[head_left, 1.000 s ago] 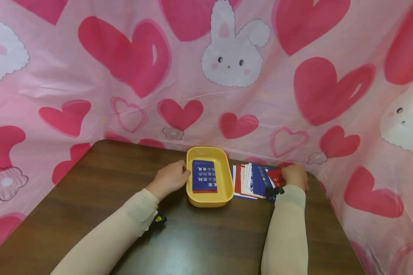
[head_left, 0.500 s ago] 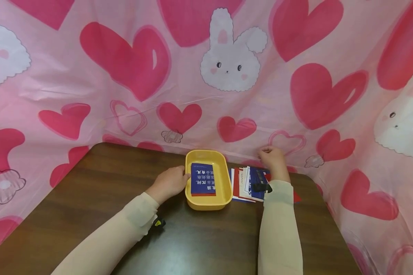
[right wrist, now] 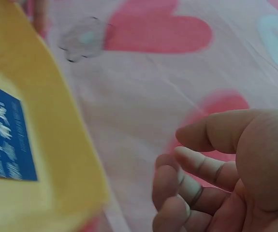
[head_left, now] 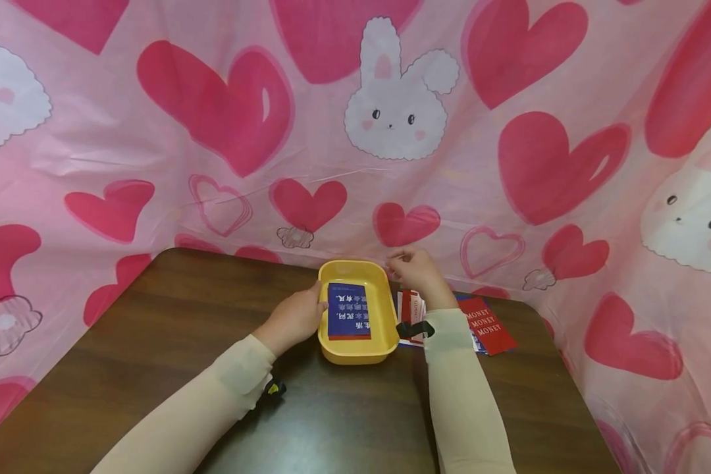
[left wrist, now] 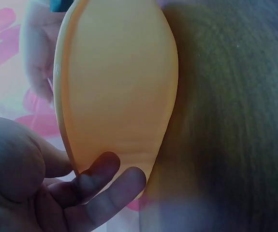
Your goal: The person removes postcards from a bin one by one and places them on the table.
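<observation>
My left hand [head_left: 295, 317] grips the left rim of a yellow plastic tray [head_left: 385, 326]. In the left wrist view its fingers [left wrist: 112, 200] lie on the tray's outer wall, the thumb at the rim. Inside the tray lies a blue card [head_left: 348, 311] with white lettering, a red edge showing under it. My right hand [head_left: 416, 271] hovers by the tray's back right corner, above the cards. In the right wrist view its fingers [right wrist: 168, 188] are loosely curled with nothing between them. Right of the tray lies a row of overlapping cards [head_left: 411, 306], partly hidden by the right forearm.
At the row's right end lies a red card [head_left: 490, 328] printed with MONEY. The dark wooden table [head_left: 225, 289] meets a pink curtain [head_left: 243, 118] with hearts and rabbits along its back edge. A black strap [head_left: 415, 329] sits at the right wrist.
My right hand has lifted off the right end of the card row and moved left to the tray's back right corner, uncovering the red card. The left hand stays at the tray's rim.
</observation>
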Tool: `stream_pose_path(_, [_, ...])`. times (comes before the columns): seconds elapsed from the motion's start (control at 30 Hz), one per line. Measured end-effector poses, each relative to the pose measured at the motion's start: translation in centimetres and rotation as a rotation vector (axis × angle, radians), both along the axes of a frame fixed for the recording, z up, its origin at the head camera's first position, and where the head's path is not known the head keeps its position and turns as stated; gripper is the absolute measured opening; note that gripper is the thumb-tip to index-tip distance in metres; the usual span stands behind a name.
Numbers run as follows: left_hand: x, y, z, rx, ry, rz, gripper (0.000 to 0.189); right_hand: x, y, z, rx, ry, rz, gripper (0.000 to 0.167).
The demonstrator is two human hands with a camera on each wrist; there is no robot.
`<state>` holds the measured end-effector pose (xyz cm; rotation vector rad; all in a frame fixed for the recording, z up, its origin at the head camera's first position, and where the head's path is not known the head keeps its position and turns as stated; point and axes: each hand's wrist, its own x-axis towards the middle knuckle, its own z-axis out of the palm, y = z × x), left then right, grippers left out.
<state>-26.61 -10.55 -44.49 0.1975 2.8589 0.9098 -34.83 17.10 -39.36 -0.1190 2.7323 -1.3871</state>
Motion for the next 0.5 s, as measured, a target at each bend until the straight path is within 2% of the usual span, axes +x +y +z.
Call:
stream_pose_path(0.3, [0.1, 0.2, 0.1, -0.038, 0.034, 0.004, 0.068, 0.4, -3.6, -1.1, 0.128, -0.127, 0.158, 0.034])
stream_pose_path(0.5, [0.1, 0.3, 0.1, -0.04, 0.032, 0.008, 0.068, 0.4, -4.8, -1.8, 0.172, -0.131, 0.174, 0.035])
